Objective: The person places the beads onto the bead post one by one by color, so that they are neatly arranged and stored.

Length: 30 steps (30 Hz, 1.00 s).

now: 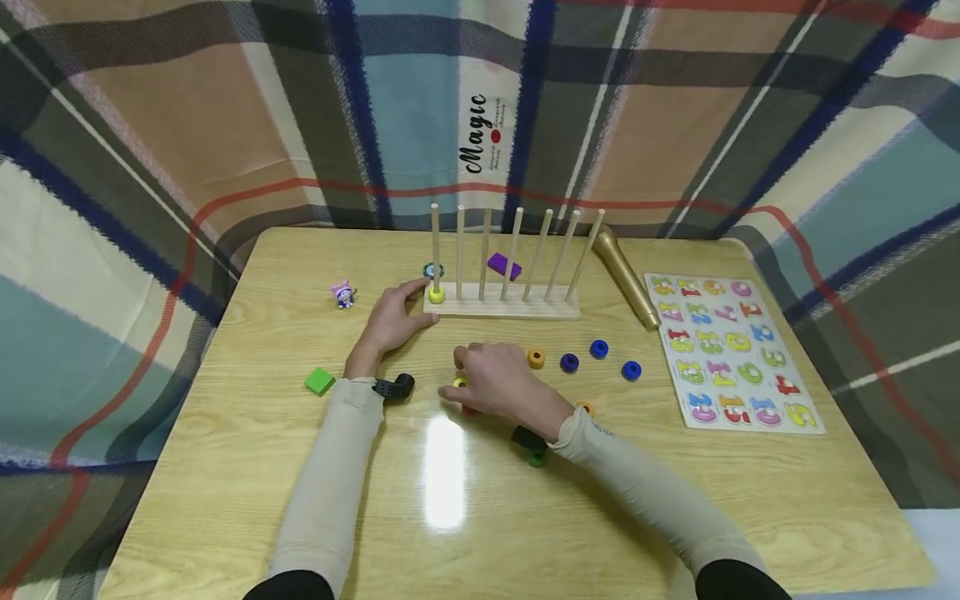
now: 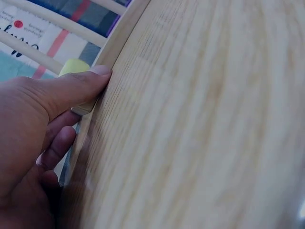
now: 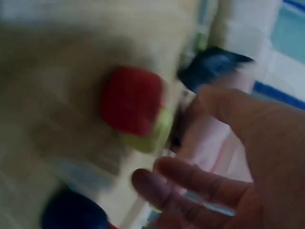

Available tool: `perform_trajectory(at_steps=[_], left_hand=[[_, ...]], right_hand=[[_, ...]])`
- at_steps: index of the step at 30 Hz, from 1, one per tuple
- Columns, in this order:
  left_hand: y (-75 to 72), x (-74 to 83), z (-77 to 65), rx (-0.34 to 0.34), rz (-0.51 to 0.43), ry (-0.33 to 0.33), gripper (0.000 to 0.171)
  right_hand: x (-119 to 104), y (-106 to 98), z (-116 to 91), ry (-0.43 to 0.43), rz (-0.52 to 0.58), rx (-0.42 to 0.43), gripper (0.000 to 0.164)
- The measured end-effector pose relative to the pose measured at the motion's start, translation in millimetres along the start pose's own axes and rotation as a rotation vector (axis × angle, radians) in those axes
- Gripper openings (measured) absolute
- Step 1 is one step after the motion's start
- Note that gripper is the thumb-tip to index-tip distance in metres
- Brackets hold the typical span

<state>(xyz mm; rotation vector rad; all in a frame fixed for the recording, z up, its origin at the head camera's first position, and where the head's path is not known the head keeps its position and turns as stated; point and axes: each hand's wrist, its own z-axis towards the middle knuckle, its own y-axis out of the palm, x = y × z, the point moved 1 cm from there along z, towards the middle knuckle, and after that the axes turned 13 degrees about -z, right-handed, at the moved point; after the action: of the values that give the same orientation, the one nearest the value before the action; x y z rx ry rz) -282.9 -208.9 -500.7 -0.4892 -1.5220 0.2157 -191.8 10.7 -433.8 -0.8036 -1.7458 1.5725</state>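
Note:
A wooden peg rack (image 1: 510, 307) with a row of upright dowels stands toward the back of the table. My left hand (image 1: 392, 321) holds its left end; in the left wrist view the thumb (image 2: 78, 88) presses the front edge, with the other fingers behind. One yellow bead (image 1: 437, 295) sits at the bottom of the leftmost dowel. My right hand (image 1: 502, 383) is over the table in front of the rack. In the blurred right wrist view, its thumb and fingers are spread apart, beside a red bead (image 3: 132, 100) and a yellow-green bead (image 3: 147, 138), holding nothing visible.
Blue beads (image 1: 598, 349) and an orange bead (image 1: 536, 358) lie right of the hand; a green bead (image 1: 537, 459) is under the wrist. A puzzle board (image 1: 735, 354) and gold tube (image 1: 626, 279) lie at right. A green block (image 1: 319, 381) and small figurine (image 1: 343, 294) are left.

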Motion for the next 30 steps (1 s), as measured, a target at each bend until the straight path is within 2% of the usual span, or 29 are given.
perform_trajectory(at_steps=[2,6,9,12,15,18,22,25,28,30], left_hand=[[-0.1,0.4,-0.2,0.000,-0.008,0.000,0.075],[-0.4,1.2,-1.5,0.004,-0.017,-0.013,0.074],[-0.2,0.7,-2.4,0.005,-0.017,-0.024,0.074],[-0.2,0.2,-2.8,0.000,-0.012,-0.025,0.075],[-1.5,0.9,-1.1,-0.005,-0.003,-0.002,0.074],[-4.2,2.6,1.6,-0.002,0.003,0.023,0.073],[-7.2,4.3,3.6,0.007,0.005,0.031,0.072],[-6.9,3.5,4.2,0.009,0.004,0.037,0.072],[-3.8,2.1,3.8,0.006,0.000,0.044,0.072],[-1.5,2.6,2.6,0.004,-0.006,0.041,0.072]], right_hand=[[-3.5,6.5,-0.7,0.005,-0.045,-0.024,0.043],[-5.8,11.9,1.3,0.000,-0.058,-0.035,0.031],[-4.4,10.3,3.3,-0.014,-0.010,-0.028,0.022],[1.2,-1.1,5.2,-0.011,0.074,0.005,0.024],[12.4,-23.3,10.5,0.005,0.143,0.108,0.029],[25.3,-51.5,21.3,0.039,0.198,0.256,0.034],[38.0,-87.9,41.8,0.079,0.289,0.449,0.034],[44.0,-107.6,57.6,0.093,0.331,0.569,0.032],[47.9,-117.5,70.9,0.115,0.337,0.628,0.033],[49.5,-119.3,77.7,0.136,0.333,0.622,0.034]])
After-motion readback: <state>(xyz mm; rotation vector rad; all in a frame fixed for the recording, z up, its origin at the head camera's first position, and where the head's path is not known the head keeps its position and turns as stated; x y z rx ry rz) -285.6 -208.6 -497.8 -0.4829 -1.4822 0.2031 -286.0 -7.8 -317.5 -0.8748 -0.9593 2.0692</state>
